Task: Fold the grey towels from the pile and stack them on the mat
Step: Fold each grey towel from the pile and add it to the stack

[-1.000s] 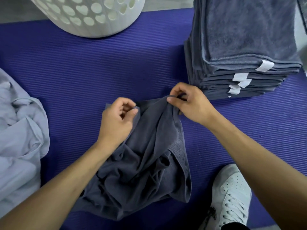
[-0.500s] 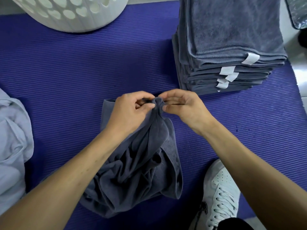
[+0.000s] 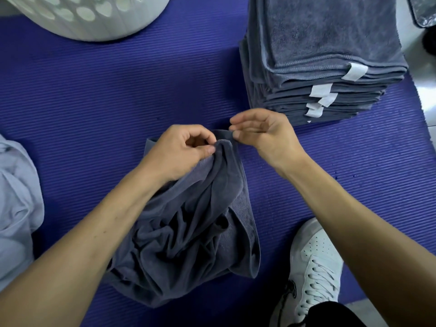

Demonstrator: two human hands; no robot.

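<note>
Left hand (image 3: 181, 151): your thumb and curled fingers pinch the gathered top edge of the crumpled grey towel (image 3: 188, 234), which lies mid-mat (image 3: 94, 102).
Right hand (image 3: 262, 134): fingers loosely bent, just beside that edge; whether the fingertips touch cloth, you cannot tell.
Stack of folded towels (image 3: 323, 55): on the mat's far right, top cut off.
Basket (image 3: 89, 17): mostly out of frame.

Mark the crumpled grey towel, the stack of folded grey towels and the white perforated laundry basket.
crumpled grey towel (image 3: 188, 237): head view, on its bunched middle folds.
stack of folded grey towels (image 3: 325, 31): head view, on the top towel's flat face.
white perforated laundry basket (image 3: 94, 17): head view, on its holed side wall.
</note>
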